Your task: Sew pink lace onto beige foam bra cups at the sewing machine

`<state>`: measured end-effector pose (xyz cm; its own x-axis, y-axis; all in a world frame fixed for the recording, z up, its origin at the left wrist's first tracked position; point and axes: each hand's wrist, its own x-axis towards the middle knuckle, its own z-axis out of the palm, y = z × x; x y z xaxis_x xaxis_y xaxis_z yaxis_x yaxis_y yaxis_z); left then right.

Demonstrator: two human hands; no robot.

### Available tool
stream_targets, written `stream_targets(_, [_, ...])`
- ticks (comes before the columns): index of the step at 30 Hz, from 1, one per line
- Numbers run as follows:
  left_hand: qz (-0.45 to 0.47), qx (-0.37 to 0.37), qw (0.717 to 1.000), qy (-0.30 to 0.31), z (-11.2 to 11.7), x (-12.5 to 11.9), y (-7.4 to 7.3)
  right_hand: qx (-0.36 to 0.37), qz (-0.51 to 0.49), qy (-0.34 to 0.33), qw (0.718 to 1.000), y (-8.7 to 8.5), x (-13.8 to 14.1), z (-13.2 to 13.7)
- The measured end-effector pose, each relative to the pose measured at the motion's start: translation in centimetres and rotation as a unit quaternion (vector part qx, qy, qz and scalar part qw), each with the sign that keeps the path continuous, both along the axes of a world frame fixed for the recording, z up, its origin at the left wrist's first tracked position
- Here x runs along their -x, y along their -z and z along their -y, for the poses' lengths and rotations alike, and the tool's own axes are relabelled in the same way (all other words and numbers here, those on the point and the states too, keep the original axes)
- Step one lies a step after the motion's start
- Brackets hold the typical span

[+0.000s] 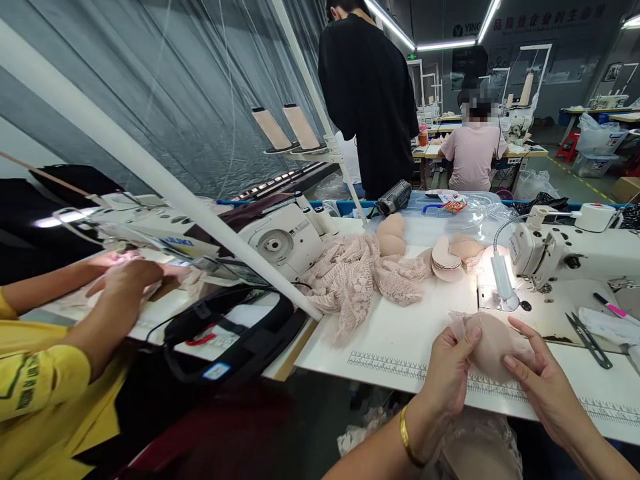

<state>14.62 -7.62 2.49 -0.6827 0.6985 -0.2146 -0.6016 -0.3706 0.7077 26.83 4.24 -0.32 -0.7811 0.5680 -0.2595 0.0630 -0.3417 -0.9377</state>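
While gripping the pink cup (493,343) by its sides, held it over the front edge of the bench (400,333), with left hand (447,373) and right hand (543,387) both closed on it; probably needed a soft, even touch.

— What is seen at the lower right of the frame?
— A padded cup (493,341), pale beige-pink, rounded and smooth.
— How is it posed?
— It is gripped at its left edge by the left hand (447,373) and at its right by the right hand (547,390), domed side shown, over the front edge of the desk (400,333).
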Motion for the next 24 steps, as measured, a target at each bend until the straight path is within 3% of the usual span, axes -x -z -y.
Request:
stream_targets(17, [0.038,-0.001,0.999,0.028,-1.4,0.4,-0.2,0.005,-0.006,0.045,0.999,0.7,0.6,0.0])
stream_targets(22, [0.037,0.000,0.998,0.045,-1.5,1.2,-1.2,-0.068,-0.007,-0.002,0.998,0.5,-0.3,-0.1])
stream_targets(24, [-0.031,-0.015,0.993,0.109,-0.7,2.0,-2.3,-0.130,-0.003,-0.033,0.991,0.6,-1.0,-1.3])
